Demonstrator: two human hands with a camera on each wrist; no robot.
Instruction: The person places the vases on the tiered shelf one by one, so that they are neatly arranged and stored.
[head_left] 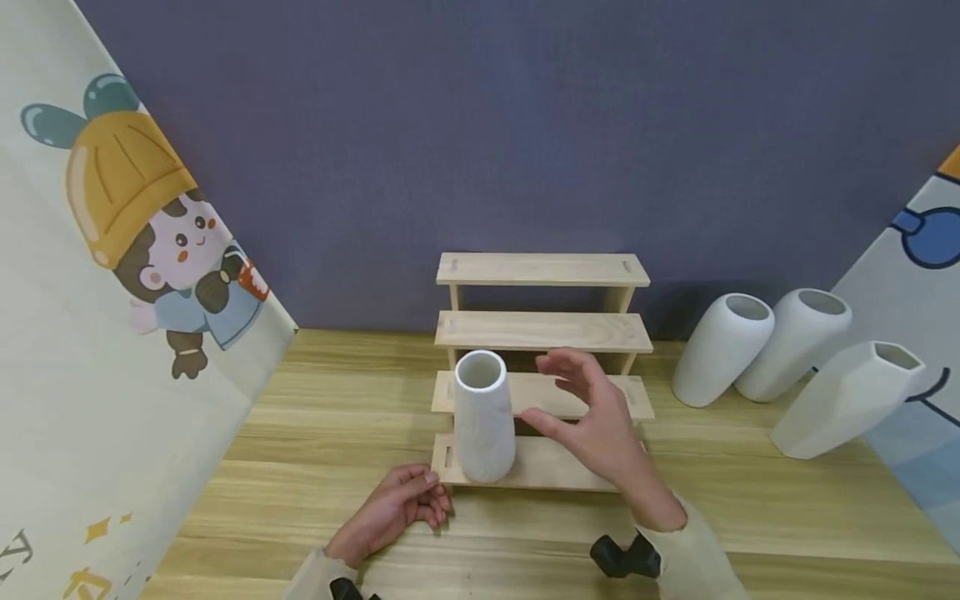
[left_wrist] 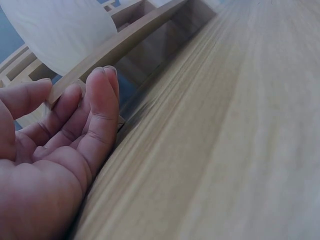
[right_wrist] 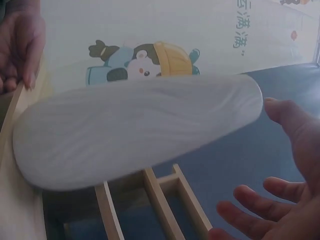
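A white vase (head_left: 485, 425) with a round mouth stands upright on the left part of the lowest step of a wooden tiered display stand (head_left: 562, 462). My left hand (head_left: 397, 508) pinches the front left corner of that step. In the left wrist view its thumb (left_wrist: 35, 95) lies against the board's edge, with the other fingers curled below. To the right of the vase, my right hand (head_left: 588, 417) is held above the steps with thumb and fingers spread and nothing between them. The right wrist view shows its thumb close to the vase's (right_wrist: 140, 132) top end; whether they touch, I cannot tell.
Two round-mouthed white vases (head_left: 723, 350) (head_left: 793, 346) stand on the table right of the stand. A faceted white vase (head_left: 843, 404) is in front of them. A dark blue panel (head_left: 525, 125) rises behind, and a cartoon-printed wall (head_left: 45, 292) borders the left.
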